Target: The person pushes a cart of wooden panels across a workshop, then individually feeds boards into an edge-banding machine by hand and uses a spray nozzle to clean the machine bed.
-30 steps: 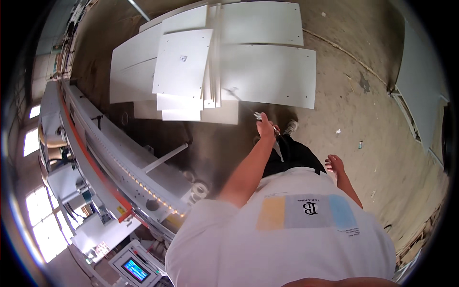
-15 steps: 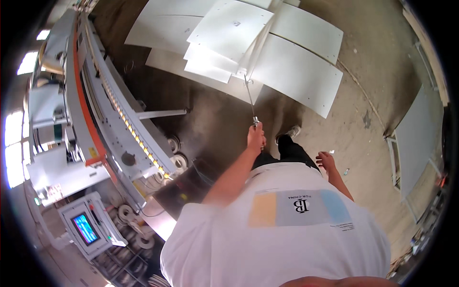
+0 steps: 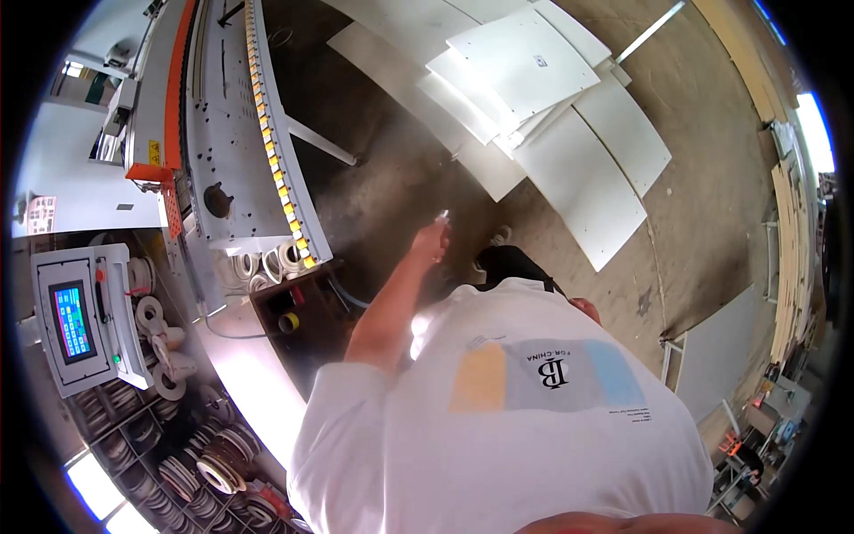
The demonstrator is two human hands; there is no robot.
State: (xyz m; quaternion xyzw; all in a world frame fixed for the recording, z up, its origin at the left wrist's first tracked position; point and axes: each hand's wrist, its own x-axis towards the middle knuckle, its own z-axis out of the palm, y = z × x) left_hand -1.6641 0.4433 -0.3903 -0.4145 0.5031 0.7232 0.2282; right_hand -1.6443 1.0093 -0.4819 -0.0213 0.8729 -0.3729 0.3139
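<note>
My left hand reaches out over the floor, closed round what looks like an air blow gun. Only its shiny metal end shows past the fingers; the thin nozzle is blurred or hidden. Beyond the hand lies a loose stack of white panels, its boards overlapping at odd angles, apart from my fingers. Low at my side hangs my right hand, mostly covered by my white shirt, so its fingers cannot be made out.
A long grey machine with a row of yellow rollers runs along the left. Its control screen stands nearer me. Rolls of edging strip fill a rack below. To the right, a grey board leans on a frame.
My view has turned, with the machine and panels shifted across it. My left hand, still gripping the blow gun, is farther from the panels; my right hand has drawn in behind my shirt.
</note>
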